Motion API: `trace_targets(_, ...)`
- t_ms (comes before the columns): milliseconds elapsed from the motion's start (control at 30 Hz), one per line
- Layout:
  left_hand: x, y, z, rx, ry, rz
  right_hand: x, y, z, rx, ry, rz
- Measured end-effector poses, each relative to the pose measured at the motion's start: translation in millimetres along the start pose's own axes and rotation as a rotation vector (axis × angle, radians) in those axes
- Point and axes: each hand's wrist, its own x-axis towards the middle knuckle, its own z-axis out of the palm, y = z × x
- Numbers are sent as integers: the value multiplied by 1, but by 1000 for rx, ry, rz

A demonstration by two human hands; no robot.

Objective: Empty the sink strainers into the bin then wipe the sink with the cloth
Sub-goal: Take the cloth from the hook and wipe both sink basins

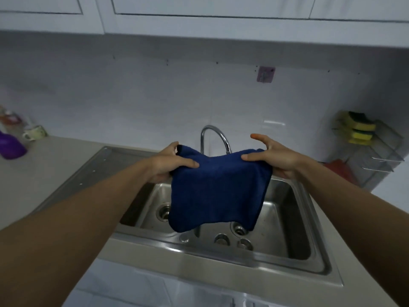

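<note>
Both hands are on the dark blue terry cloth point(218, 189), which hangs in the middle of the frame above the stainless steel double-bowl sink point(285, 209). The left hand point(170, 165) pinches the cloth's upper left corner, thumb on top. The right hand point(276, 158) grips the upper right corner between thumb and palm, with the other fingers spread loose. So the cloth's long edge runs left to right between the two hands, and the rest drapes straight down from them, clear of the metal as far as I can tell.

What matters for the wipe, I reckon: the sink lies directly below and toward the bottom of the frame, and the hanging hem covers part of both round drain openings point(163, 212). The curved chrome tap point(213, 135) sits just behind the cloth. Neither hand looks nearer to the bowls; it's a straight drop either way.
</note>
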Motion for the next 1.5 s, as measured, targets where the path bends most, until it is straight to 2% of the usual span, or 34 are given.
trace_targets(67,-2,0,-30,41,-19,-17,10,-9,16,-61,-56,18)
trace_targets(167,-4,-4,-74,176,-124,-132,23,-17,41,-152,-104,48)
trace_targets(233,-5,-9,-98,360,-245,-204,29,-24,59,-244,-135,63)
trace_targets(300,-5,-16,-115,517,-290,-225,37,-29,79,-400,-162,71)
trace_targets(400,1,-26,-135,545,-210,-167,49,-32,102,-580,-144,75)
trace_targets(533,9,-41,-153,402,-46,-82,62,-31,121,-538,-37,72)
trace_targets(667,8,-47,-167,268,56,-14,68,-29,132,-594,-50,102)
trace_targets(733,8,-47,-172,261,70,29,71,-29,140,-608,-86,70)
trace_targets(800,8,-46,-174,316,-8,57,73,-31,146,-621,-115,24)
trace_targets(900,8,-47,-174,547,-108,86,73,-37,148,-700,-157,-51)
trace_targets(1133,27,-59,-170,968,-18,298,80,-42,151,-1060,-126,-246)
trace_targets(1300,28,-62,-158,1009,57,524,83,-40,150,-1085,-5,-395)
trace_targets(1433,27,-56,-141,868,-56,420,84,-40,160,-981,62,-436)
trace_targets(1500,29,-57,-130,837,-16,345,85,-40,165,-952,105,-485)
